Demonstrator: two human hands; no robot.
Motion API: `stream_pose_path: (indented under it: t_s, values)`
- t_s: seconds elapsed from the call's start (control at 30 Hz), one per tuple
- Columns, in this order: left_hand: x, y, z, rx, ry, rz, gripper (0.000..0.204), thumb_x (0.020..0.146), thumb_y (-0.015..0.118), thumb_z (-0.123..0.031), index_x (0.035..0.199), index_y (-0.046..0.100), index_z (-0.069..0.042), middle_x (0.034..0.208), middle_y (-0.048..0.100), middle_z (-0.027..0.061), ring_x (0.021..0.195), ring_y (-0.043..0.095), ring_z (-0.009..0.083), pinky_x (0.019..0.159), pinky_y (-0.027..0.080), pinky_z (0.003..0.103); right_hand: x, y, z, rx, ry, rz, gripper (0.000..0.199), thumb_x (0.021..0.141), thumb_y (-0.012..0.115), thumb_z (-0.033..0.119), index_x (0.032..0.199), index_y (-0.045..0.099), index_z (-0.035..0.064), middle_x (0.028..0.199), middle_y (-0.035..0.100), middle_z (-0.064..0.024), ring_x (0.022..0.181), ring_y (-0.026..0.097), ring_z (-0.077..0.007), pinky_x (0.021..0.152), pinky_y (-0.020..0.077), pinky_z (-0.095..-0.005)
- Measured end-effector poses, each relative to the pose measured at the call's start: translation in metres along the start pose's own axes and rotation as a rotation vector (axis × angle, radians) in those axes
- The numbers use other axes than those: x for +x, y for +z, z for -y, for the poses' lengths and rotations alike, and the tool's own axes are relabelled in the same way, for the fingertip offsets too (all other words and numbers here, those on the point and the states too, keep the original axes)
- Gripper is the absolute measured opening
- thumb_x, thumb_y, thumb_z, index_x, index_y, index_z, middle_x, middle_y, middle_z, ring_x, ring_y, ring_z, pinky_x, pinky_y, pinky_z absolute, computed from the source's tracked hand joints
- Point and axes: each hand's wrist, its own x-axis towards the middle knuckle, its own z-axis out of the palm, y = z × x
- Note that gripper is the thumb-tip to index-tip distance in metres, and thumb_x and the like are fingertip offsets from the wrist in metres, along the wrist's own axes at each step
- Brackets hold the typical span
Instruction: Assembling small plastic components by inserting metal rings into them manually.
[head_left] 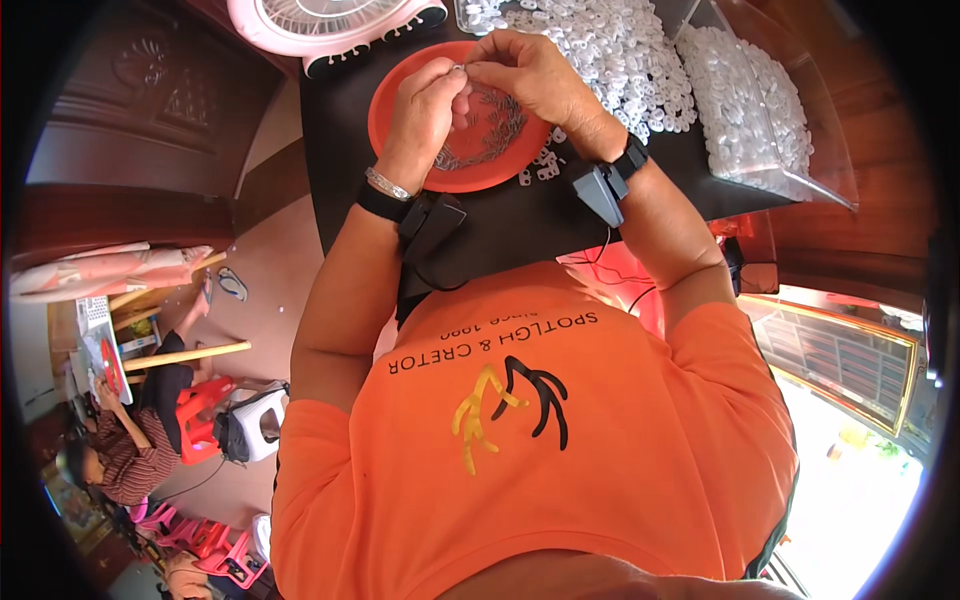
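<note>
Above a round orange-red tray (470, 182), my two hands meet with their fingertips together. My left hand (425, 108) is closed in a pinch, its thumb and index finger at a tiny light-coloured piece too small to name. From the other side, the thumb and index finger of my right hand (532, 78) pinch at the same spot. Many small grey metal pieces (490, 148) lie in the tray below, partly covered by my hands. A few small white plastic pieces (545, 168) are scattered on the black table by the tray's right rim.
A large heap of white plastic pieces (630, 65) covers the table's far right. Beside it stands a clear bin (750, 120) filled with similar pieces. A pink fan (335, 22) is at the far left. On the left, another person (130, 450) sits near red stools (205, 415).
</note>
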Motion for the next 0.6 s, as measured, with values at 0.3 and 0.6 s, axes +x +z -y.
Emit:
stream_pose_path:
  t_s: [0.3, 0.6]
  values:
    - [0.003, -0.004, 0.002, -0.041, -0.05, -0.026, 0.019, 0.087, 0.046, -0.021, 0.081, 0.056, -0.006, 0.068, 0.055, 0.0013, 0.056, 0.051, 0.0105, 0.051, 0.037, 0.022, 0.004, -0.002, -0.01, -0.023, -0.096, 0.06, 0.016, 0.083, 0.06, 0.009, 0.095, 0.063, -0.0025, 0.086, 0.066, -0.0055, 0.081, 0.06, -0.0089, 0.075, 0.0481, -0.0227]
    - [0.005, -0.013, -0.001, -0.121, 0.016, -0.156, 0.019, 0.085, 0.049, -0.02, 0.08, 0.057, -0.004, 0.065, 0.056, 0.0023, 0.054, 0.053, 0.0119, 0.051, 0.038, 0.023, -0.011, 0.009, 0.003, -0.586, -0.417, 0.389, 0.014, 0.07, 0.065, 0.016, 0.083, 0.068, 0.0106, 0.084, 0.062, -0.0067, 0.081, 0.06, -0.027, 0.07, 0.0478, -0.0365]
